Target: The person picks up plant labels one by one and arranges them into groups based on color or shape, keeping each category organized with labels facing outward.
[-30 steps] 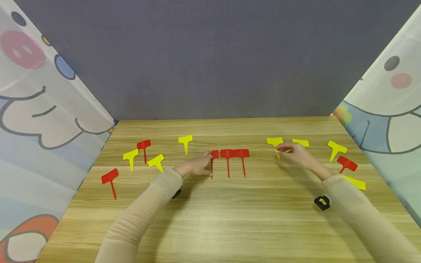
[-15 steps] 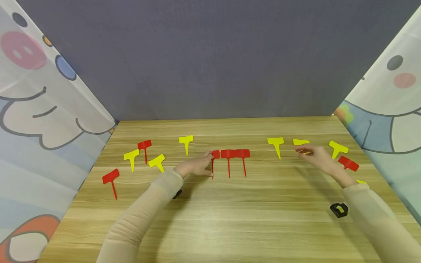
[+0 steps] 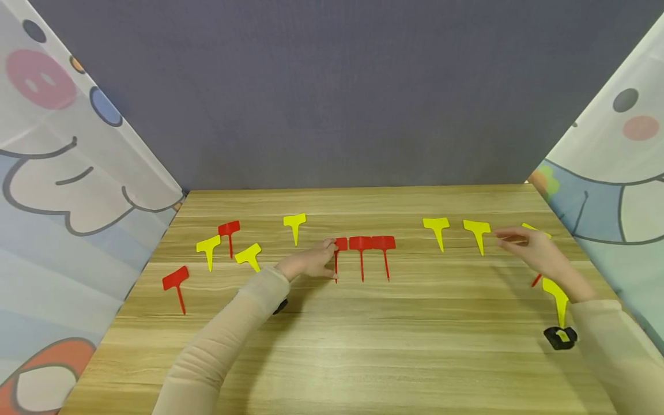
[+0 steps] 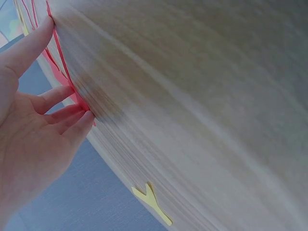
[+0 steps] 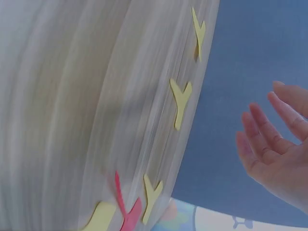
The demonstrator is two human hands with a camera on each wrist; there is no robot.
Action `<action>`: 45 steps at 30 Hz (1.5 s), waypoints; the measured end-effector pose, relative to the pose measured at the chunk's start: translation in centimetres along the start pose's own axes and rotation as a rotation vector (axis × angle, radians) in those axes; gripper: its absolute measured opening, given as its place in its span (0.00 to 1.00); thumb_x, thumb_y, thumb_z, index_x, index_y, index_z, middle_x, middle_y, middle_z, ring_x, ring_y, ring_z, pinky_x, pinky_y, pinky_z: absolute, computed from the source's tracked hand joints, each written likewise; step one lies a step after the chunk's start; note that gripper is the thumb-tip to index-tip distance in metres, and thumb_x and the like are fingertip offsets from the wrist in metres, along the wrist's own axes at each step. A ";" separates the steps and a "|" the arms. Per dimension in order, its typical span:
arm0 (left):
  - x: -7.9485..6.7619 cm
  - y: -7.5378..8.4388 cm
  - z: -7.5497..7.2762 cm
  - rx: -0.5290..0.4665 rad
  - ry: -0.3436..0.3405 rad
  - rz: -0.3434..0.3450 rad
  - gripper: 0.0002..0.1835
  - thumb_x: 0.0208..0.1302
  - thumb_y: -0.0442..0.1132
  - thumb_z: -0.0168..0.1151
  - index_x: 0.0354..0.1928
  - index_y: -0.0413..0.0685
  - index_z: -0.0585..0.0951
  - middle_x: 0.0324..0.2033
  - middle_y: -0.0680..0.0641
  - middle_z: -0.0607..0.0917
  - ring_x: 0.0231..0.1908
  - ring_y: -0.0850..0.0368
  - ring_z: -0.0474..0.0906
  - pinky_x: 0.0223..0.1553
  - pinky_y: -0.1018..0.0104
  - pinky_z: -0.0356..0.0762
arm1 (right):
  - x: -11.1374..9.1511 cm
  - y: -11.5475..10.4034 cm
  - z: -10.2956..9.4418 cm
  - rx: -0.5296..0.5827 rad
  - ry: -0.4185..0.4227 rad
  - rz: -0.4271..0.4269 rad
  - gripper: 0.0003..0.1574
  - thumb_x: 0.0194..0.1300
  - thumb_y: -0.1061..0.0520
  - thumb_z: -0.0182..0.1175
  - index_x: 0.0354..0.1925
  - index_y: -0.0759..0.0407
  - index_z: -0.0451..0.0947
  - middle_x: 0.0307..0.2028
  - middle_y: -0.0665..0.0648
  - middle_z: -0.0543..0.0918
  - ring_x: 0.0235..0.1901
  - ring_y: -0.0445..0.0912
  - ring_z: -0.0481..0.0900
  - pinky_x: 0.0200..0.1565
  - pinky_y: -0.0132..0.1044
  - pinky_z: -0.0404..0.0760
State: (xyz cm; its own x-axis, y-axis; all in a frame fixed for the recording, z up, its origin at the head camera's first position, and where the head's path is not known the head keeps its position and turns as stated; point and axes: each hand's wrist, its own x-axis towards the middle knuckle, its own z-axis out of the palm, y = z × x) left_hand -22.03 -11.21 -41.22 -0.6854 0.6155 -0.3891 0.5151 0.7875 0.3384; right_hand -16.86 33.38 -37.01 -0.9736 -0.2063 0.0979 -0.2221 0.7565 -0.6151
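Note:
My left hand (image 3: 311, 262) rests on a red T-shaped plant label (image 3: 341, 244). In the left wrist view its fingertips (image 4: 88, 115) touch the label's head, with the thumb at the stem tip. Two more red labels (image 3: 360, 242) lie beside it in a row, stems toward me. My right hand (image 3: 534, 248) is empty, fingers relaxed, over the right side of the table. Just left of it lies a yellow plant label (image 3: 476, 227), with another yellow label (image 3: 436, 223) farther left. Under the right hand, a red label (image 3: 536, 280) shows only its stem.
On the left lie several loose labels, including a red one (image 3: 175, 279) and a yellow one (image 3: 208, 245). One yellow label (image 3: 295, 219) sits farther back. At right, a yellow label (image 3: 556, 294) lies near the sleeve. A dark panel (image 3: 353, 98) stands behind the wooden table (image 3: 363, 357).
My right hand has moved right, away from the yellow label it was over, past a second one, uncovering both. The left hand has stayed on the red label.

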 end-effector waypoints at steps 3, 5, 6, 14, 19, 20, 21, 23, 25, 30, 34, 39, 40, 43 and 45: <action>0.0 0.0 0.0 0.000 0.002 0.004 0.41 0.57 0.51 0.57 0.64 0.33 0.53 0.66 0.36 0.45 0.66 0.46 0.41 0.65 0.60 0.45 | -0.3 0.7 -0.3 0.014 0.044 -0.027 0.20 0.61 0.60 0.54 0.48 0.74 0.71 0.35 0.28 0.71 0.32 0.19 0.66 0.30 0.17 0.70; 0.0 0.0 0.0 -0.003 0.005 0.006 0.41 0.57 0.50 0.58 0.63 0.32 0.54 0.66 0.36 0.45 0.66 0.45 0.42 0.64 0.59 0.45 | -0.5 1.1 -0.5 0.011 0.075 -0.052 0.19 0.60 0.62 0.55 0.46 0.75 0.72 0.34 0.24 0.69 0.32 0.18 0.67 0.31 0.14 0.69; 0.0 0.0 0.0 -0.004 0.005 0.005 0.41 0.57 0.51 0.58 0.63 0.32 0.54 0.66 0.36 0.45 0.66 0.45 0.42 0.64 0.60 0.45 | -0.6 1.3 -0.6 0.012 0.088 -0.061 0.18 0.60 0.63 0.55 0.45 0.75 0.72 0.34 0.25 0.69 0.32 0.19 0.67 0.31 0.13 0.68; 0.0 0.1 0.0 -0.010 0.001 0.001 0.41 0.57 0.50 0.57 0.64 0.33 0.53 0.66 0.36 0.44 0.66 0.46 0.41 0.64 0.59 0.45 | -1.4 3.0 -1.7 0.020 0.078 0.023 0.18 0.60 0.58 0.55 0.46 0.70 0.73 0.35 0.21 0.65 0.32 0.17 0.65 0.28 0.16 0.69; 0.0 0.1 0.1 -0.006 -0.001 0.004 0.40 0.57 0.50 0.57 0.64 0.33 0.53 0.66 0.36 0.45 0.66 0.46 0.42 0.64 0.60 0.45 | -1.7 3.9 -2.2 0.035 0.066 0.086 0.19 0.60 0.56 0.56 0.45 0.69 0.73 0.33 0.22 0.66 0.31 0.15 0.64 0.27 0.16 0.69; 0.0 0.1 0.1 -0.006 -0.001 0.004 0.41 0.57 0.50 0.57 0.64 0.33 0.53 0.66 0.36 0.44 0.66 0.46 0.42 0.64 0.60 0.45 | -1.7 4.0 -2.2 0.037 0.064 0.097 0.19 0.60 0.56 0.56 0.45 0.68 0.73 0.32 0.22 0.66 0.31 0.15 0.64 0.28 0.15 0.69; 0.0 0.1 0.1 -0.006 -0.004 0.003 0.41 0.58 0.50 0.57 0.64 0.33 0.53 0.66 0.37 0.44 0.66 0.46 0.41 0.64 0.60 0.45 | -1.8 4.2 -2.3 0.041 0.061 0.111 0.18 0.60 0.56 0.56 0.45 0.68 0.73 0.32 0.22 0.67 0.31 0.15 0.64 0.28 0.15 0.68; -0.1 0.1 0.1 -0.010 -0.005 0.002 0.41 0.58 0.50 0.57 0.64 0.33 0.52 0.66 0.37 0.44 0.66 0.46 0.41 0.64 0.59 0.45 | -1.9 4.4 -2.5 0.049 0.057 0.131 0.16 0.61 0.55 0.55 0.44 0.65 0.73 0.31 0.23 0.68 0.30 0.15 0.64 0.28 0.14 0.67; -0.1 0.1 0.0 -0.013 -0.012 -0.004 0.41 0.58 0.51 0.56 0.64 0.33 0.52 0.66 0.37 0.43 0.66 0.46 0.39 0.65 0.59 0.44 | -2.0 4.8 -2.7 0.062 0.051 0.139 0.13 0.61 0.56 0.55 0.43 0.61 0.74 0.31 0.22 0.68 0.30 0.15 0.64 0.28 0.14 0.66; -0.2 0.0 0.0 -0.019 -0.006 -0.005 0.41 0.58 0.51 0.57 0.64 0.33 0.52 0.66 0.36 0.43 0.66 0.45 0.39 0.65 0.59 0.43 | -2.1 6.9 -2.8 0.037 0.039 0.160 0.17 0.62 0.55 0.54 0.46 0.63 0.73 0.35 0.28 0.71 0.32 0.20 0.67 0.30 0.20 0.70; -0.2 0.0 0.0 -0.009 -0.004 -0.001 0.41 0.58 0.51 0.56 0.64 0.32 0.52 0.66 0.36 0.43 0.66 0.45 0.40 0.65 0.58 0.43 | -2.1 9.4 -2.7 -0.018 0.023 0.210 0.29 0.62 0.48 0.53 0.50 0.71 0.69 0.40 0.39 0.73 0.35 0.27 0.70 0.30 0.31 0.75; -0.2 0.1 0.0 -0.011 -0.007 -0.007 0.41 0.58 0.50 0.56 0.64 0.33 0.52 0.66 0.36 0.43 0.66 0.46 0.40 0.65 0.59 0.44 | -2.3 10.8 -2.8 -0.011 0.006 0.229 0.30 0.61 0.46 0.53 0.50 0.70 0.69 0.39 0.32 0.67 0.32 0.19 0.62 0.26 0.23 0.72; -0.3 0.1 0.0 -0.013 -0.007 -0.008 0.41 0.58 0.50 0.56 0.64 0.33 0.52 0.66 0.36 0.43 0.66 0.46 0.39 0.65 0.59 0.43 | -2.4 10.7 -2.9 0.006 0.001 0.226 0.30 0.61 0.47 0.54 0.50 0.72 0.69 0.39 0.32 0.67 0.32 0.19 0.63 0.26 0.21 0.71; -0.3 0.1 -0.1 -0.012 -0.001 -0.004 0.41 0.58 0.50 0.57 0.64 0.32 0.52 0.66 0.36 0.44 0.66 0.45 0.40 0.65 0.59 0.43 | -2.6 10.0 -3.1 0.025 -0.002 0.211 0.29 0.61 0.52 0.55 0.50 0.76 0.66 0.38 0.29 0.66 0.31 0.18 0.63 0.27 0.18 0.69; -0.3 0.1 -0.1 -0.013 0.004 0.002 0.41 0.58 0.50 0.57 0.64 0.32 0.53 0.66 0.36 0.44 0.66 0.45 0.40 0.65 0.58 0.44 | -2.6 9.6 -3.2 0.004 0.001 0.229 0.29 0.61 0.53 0.55 0.50 0.77 0.66 0.37 0.28 0.67 0.29 0.15 0.60 0.26 0.18 0.68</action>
State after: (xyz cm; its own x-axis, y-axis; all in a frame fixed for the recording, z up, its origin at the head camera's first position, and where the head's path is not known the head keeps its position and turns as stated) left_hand -21.79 -11.29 -40.95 -0.6864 0.6168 -0.3854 0.5097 0.7859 0.3500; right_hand -16.60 43.17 -40.61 -0.9986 -0.0292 -0.0437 0.0045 0.7810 -0.6245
